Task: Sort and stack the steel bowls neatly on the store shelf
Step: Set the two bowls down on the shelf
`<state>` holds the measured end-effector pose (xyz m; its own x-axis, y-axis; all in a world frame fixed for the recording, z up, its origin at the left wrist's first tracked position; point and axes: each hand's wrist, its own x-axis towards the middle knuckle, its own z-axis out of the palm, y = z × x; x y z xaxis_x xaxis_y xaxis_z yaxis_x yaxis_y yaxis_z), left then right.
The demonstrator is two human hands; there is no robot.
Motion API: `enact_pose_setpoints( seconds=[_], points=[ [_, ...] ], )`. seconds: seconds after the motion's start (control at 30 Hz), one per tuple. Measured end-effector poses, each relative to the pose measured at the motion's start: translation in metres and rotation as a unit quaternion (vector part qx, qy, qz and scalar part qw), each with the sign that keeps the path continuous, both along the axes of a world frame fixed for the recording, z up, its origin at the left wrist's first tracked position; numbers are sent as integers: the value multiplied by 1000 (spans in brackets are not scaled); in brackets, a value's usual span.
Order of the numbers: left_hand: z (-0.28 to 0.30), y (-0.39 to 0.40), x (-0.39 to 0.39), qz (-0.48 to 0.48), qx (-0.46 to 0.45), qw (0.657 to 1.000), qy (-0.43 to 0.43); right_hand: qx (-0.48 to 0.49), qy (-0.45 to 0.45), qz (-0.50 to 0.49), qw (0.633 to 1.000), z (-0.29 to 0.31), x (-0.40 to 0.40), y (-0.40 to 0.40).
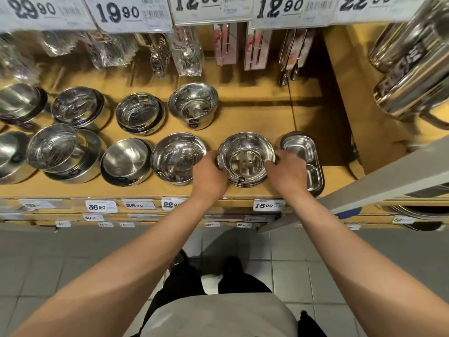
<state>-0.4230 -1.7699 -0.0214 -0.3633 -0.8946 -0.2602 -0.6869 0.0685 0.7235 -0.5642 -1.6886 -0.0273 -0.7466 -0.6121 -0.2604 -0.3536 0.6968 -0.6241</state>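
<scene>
Steel bowl stack (246, 161) clamped in both grips, left hand (210, 175), right hand (286, 173), shelf tag (268, 205) reading 16.90

Bare forearms, light grey top (218, 314), black trousers (184, 280), black shoes (233, 265).

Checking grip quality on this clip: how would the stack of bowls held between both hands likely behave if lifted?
The stack of bowls looks rigid polished steel, so probably slippery where the left hand and right hand grip its rim. Several nested rims show, so likely heavyish. Loosely nested bowls could shift if tilted.
</scene>
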Motion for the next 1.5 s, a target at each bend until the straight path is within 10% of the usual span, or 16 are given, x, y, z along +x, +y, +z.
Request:
enact_pose_setpoints(
  seconds=[1.23, 1.5],
  points=[
    [18, -10, 24, -58, -50, 997, 33, -17, 44, 11, 999, 6, 7, 2],
    [49, -55, 120, 97, -23, 992, 79, -127, -16, 99, 987, 37, 34, -66]
  ],
)
